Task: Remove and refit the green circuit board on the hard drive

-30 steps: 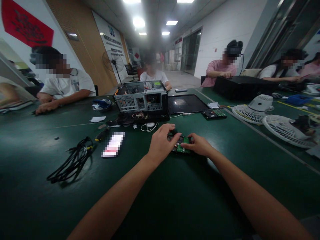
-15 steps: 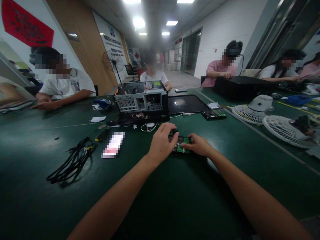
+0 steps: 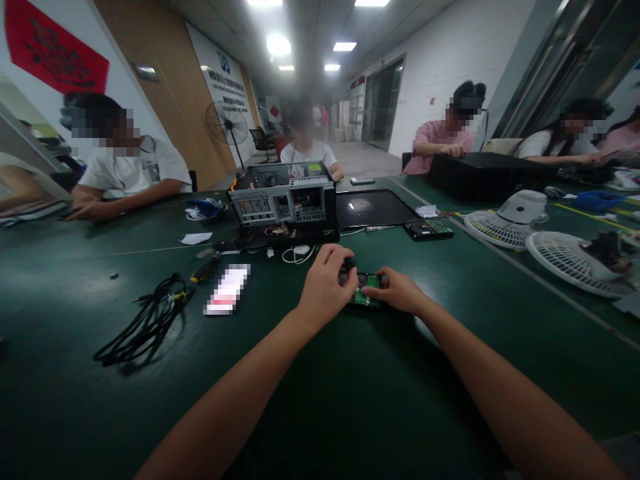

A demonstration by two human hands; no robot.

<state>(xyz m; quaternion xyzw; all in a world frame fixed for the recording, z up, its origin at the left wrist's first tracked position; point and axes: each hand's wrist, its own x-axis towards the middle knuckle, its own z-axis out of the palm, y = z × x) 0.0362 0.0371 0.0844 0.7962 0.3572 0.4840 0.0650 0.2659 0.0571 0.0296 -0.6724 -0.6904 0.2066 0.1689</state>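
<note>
Mid-table, just ahead of the wearer, lies the drive (image 3: 371,293), flat on the green table (image 3: 320,400), PCB side up, btwn both hands. R hand (image 3: 400,291) has its right end pinched: thumb over the PCB edge, fingers at the far corner. L hand (image 3: 327,283) is curled over the left end, thumb & index closed on a small dark piece (image 3: 349,263), poss. a driver handle; can't tell, fingers hide most of it. Also can't tell if L fingers touch the drive itself.

Handling, my guess: drive prob. dense & heavy for its size, casing stiff, no give. Metal sides prob. a bit slick; PCB the fragile bit, so thumb pressure there should stay light. Best hold = long side edges or end corners, off the chips. Dark piece looks light & rigid; fingertip pinch at its top is OK.

Nearby: 2nd drive (image 3: 429,229) beyond R hand, well apart; PC case (image 3: 283,203) farther back, white cord (image 3: 290,257) in front of it; phone (image 3: 227,290) & black cable (image 3: 145,327) off to the left.
</note>
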